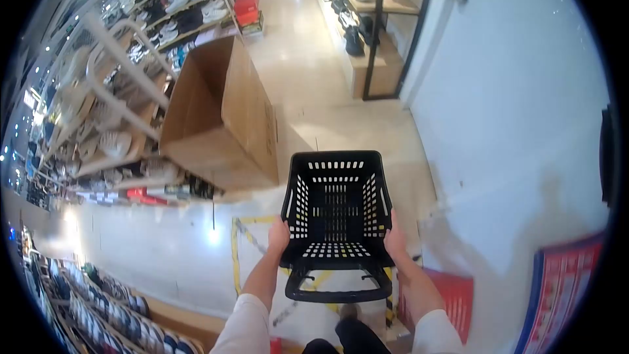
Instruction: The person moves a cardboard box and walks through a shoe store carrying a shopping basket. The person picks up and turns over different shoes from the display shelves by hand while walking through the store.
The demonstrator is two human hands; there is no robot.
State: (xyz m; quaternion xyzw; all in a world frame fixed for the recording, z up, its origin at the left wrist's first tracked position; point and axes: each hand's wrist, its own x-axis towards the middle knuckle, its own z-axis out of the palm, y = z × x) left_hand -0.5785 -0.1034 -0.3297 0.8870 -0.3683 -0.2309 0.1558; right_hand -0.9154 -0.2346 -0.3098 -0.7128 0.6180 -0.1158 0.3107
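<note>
A black plastic basket (335, 210) with slotted walls is held in front of my body, its open top toward me. My left hand (278, 235) is closed on its left side. On the right side my right hand (395, 239) grips the rim. The basket's handle hangs down at the near end, between my forearms. No items show inside the basket; floor markings are visible through its slots. Under it, yellow tape lines (236, 255) run on the floor.
A large open cardboard box (252, 128) stands ahead on the left, beside shelves of shoes (114, 144). More shoes line shelves at the upper right (393, 10) and lower left (118, 308). A white door (504, 59) is at the right. Red boxes (247, 8) sit farther off.
</note>
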